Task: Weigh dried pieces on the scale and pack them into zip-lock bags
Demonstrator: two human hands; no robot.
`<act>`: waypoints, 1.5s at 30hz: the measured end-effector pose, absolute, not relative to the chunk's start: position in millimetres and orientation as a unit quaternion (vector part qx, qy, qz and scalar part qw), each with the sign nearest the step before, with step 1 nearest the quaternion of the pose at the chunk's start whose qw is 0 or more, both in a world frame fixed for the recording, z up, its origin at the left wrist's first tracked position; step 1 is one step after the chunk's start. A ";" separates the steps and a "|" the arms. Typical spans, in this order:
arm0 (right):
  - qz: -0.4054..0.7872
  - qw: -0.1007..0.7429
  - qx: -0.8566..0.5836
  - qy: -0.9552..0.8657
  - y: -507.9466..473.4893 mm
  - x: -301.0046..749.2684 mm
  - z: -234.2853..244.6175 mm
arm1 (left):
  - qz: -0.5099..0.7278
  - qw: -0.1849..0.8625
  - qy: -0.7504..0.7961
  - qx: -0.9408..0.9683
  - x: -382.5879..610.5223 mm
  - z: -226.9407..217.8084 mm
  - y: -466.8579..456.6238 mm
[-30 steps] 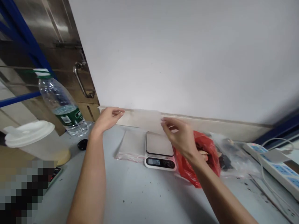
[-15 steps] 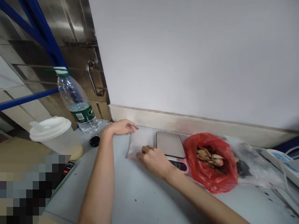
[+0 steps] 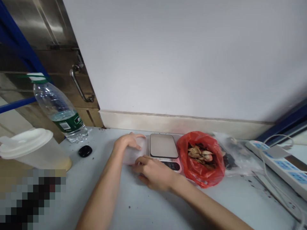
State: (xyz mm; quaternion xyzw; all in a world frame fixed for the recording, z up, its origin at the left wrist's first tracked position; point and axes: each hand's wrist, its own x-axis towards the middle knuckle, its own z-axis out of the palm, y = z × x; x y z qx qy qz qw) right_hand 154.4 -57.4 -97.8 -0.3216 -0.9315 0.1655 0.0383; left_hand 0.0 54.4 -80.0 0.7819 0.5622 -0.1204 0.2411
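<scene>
A stack of clear plastic zip bags (image 3: 134, 152) lies flat on the grey table, just left of a small kitchen scale (image 3: 164, 150). My left hand (image 3: 128, 142) rests on the far part of the bags with its fingers bent over them. My right hand (image 3: 153, 172) sits at the bags' near edge, fingers curled and pinching at the plastic. Right of the scale stands an open red plastic bag (image 3: 200, 159) with dried brownish pieces inside.
A water bottle (image 3: 57, 108), a black cap (image 3: 85, 150) and a lidded white cup (image 3: 31, 150) stand at the left. A clear bag with dark contents (image 3: 236, 155) and a white power strip (image 3: 278, 163) with cables lie at the right. A white wall backs the table.
A second ago both hands held a clear bag up in the air. It came down onto the stack, and both hands now rest closer together on the bags.
</scene>
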 end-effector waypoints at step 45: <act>0.413 0.362 -0.486 -0.680 -54.7 358.1 0.5 | 0.436 0.339 0.320 0.770 133.3 -29.6 -7.8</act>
